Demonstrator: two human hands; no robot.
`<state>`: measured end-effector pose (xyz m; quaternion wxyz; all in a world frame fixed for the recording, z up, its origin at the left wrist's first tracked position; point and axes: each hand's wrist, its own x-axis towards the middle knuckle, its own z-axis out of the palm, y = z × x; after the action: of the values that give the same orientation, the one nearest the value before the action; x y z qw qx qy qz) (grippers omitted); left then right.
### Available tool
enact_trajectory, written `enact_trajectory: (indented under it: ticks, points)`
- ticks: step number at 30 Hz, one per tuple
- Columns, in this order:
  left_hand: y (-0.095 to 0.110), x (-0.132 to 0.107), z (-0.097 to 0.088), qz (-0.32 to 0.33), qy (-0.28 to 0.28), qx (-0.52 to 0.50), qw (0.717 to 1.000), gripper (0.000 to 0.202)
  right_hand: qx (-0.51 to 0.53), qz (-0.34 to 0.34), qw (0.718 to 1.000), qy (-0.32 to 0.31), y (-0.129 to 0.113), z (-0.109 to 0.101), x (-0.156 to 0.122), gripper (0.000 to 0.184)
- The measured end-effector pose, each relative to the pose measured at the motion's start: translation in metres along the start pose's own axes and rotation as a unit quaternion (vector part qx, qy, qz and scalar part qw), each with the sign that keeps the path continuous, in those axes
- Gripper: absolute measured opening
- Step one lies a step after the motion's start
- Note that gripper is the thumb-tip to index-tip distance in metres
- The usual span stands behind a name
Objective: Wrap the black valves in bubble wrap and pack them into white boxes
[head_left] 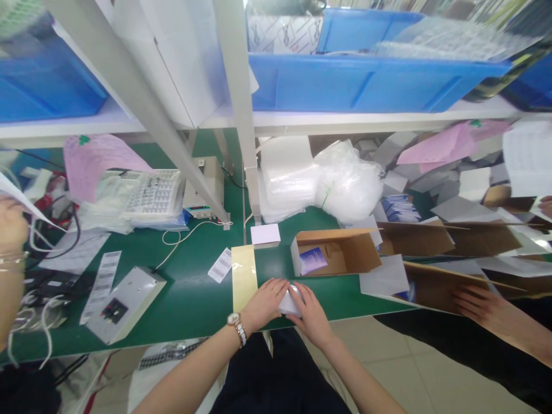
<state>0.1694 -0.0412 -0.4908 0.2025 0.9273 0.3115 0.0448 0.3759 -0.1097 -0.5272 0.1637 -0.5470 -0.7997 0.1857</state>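
Observation:
At the front edge of the green bench, a small white box [290, 303] sits between my two hands. My left hand [268, 300] grips its left side, a ring and a watch showing on that arm. Closed round the other side, fingers on top, is my right hand [311, 315]. The lower part of the box is hidden. Just left of my hands lies a yellow sheet [244, 275]. A second small white box [265, 234] stands behind it. Farther right is an open cardboard box [338, 265] with a purple booklet [313, 260] inside.
Bubble wrap bags [345, 181] lie under the shelf. A label sheet [220, 265] and a grey metal device [126, 305] with a cable are to the left. At right, a co-worker's hand [478, 302] reaches into another carton [444, 282]; another person's arm [11, 270] is far left.

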Motion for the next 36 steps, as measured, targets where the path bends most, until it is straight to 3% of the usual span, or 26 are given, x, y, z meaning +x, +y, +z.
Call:
enact_trajectory:
  ticks: [6, 16, 21, 25, 30, 33, 36]
  points:
    - [-0.005, -0.009, 0.007, 0.005, -0.001, 0.033, 0.999, 0.080, -0.044, -0.046, 0.997, -0.031, 0.002, -0.005, 0.003, 0.085]
    - [-0.011, -0.015, 0.024, 0.030, -0.003, 0.056, 0.998, 0.080, -0.178, -0.042, 0.983, -0.020, -0.006, 0.005, -0.004, 0.077]
    - [-0.013, -0.016, 0.021, 0.025, -0.011, 0.055, 0.998, 0.079, -0.180, -0.049, 0.982, -0.023, -0.005, 0.003, -0.003, 0.076]
    - [-0.014, -0.021, 0.023, 0.026, -0.008, 0.042, 0.999, 0.090, -0.177, -0.042, 0.983, -0.022, -0.010, 0.005, -0.004, 0.080]
    - [-0.009, -0.022, 0.030, -0.001, -0.014, 0.061, 0.998, 0.071, -0.177, -0.035, 0.984, 0.006, -0.008, 0.018, -0.008, 0.066]
    - [-0.001, -0.021, 0.028, -0.012, -0.013, 0.031, 0.999, 0.071, -0.158, -0.029, 0.987, 0.018, -0.003, 0.024, -0.012, 0.067]
    - [-0.006, -0.026, 0.023, -0.056, 0.052, -0.051, 0.996, 0.061, -0.108, -0.029, 0.993, 0.028, 0.002, 0.028, -0.014, 0.075]
